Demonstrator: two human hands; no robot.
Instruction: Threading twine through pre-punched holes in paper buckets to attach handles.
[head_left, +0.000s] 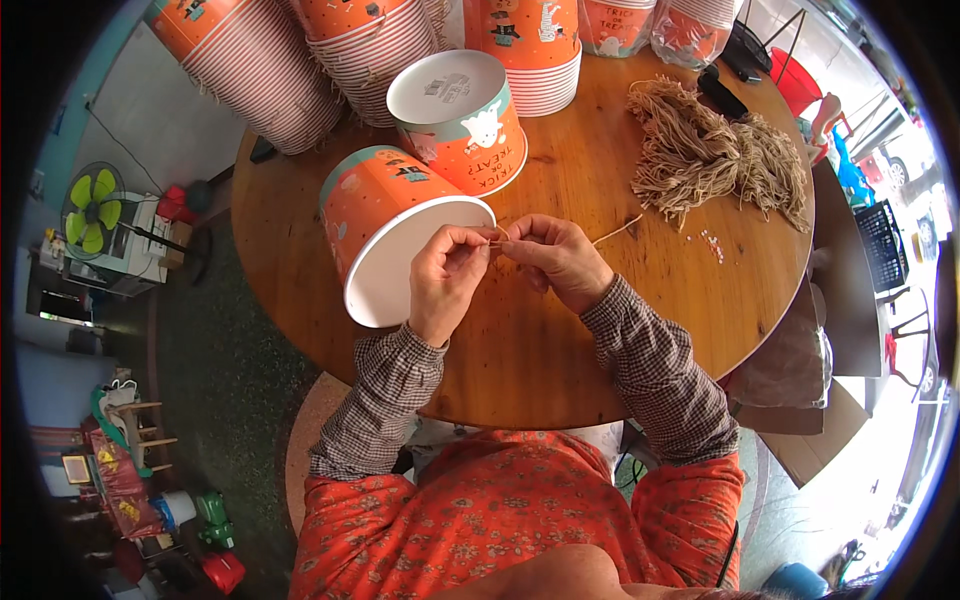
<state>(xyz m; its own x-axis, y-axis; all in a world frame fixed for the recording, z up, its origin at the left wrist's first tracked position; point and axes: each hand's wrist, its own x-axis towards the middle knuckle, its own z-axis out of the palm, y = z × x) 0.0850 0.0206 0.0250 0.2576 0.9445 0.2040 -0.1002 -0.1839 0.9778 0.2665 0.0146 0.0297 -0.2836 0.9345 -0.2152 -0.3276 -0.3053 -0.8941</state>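
Observation:
An orange paper bucket (400,215) lies tipped on its side on the table, its white round end (395,265) turned toward me. Just past the right side of its rim, my left hand (443,285) and my right hand (562,262) meet fingertip to fingertip. Both pinch a thin piece of twine (618,230), whose loose tail sticks out to the right beyond my right hand. Fingers hide where the twine meets the bucket, so I cannot tell whether it is tied there. Behind stands a second bucket (460,130), upside down with its white base up.
Tall nested stacks of orange buckets (255,75) line the table's far side. A heap of tan twine (715,155) lies at the right, with a black object (722,93) on it and small white bits (712,245) nearby. A green-bladed fan (93,210) stands off to the left.

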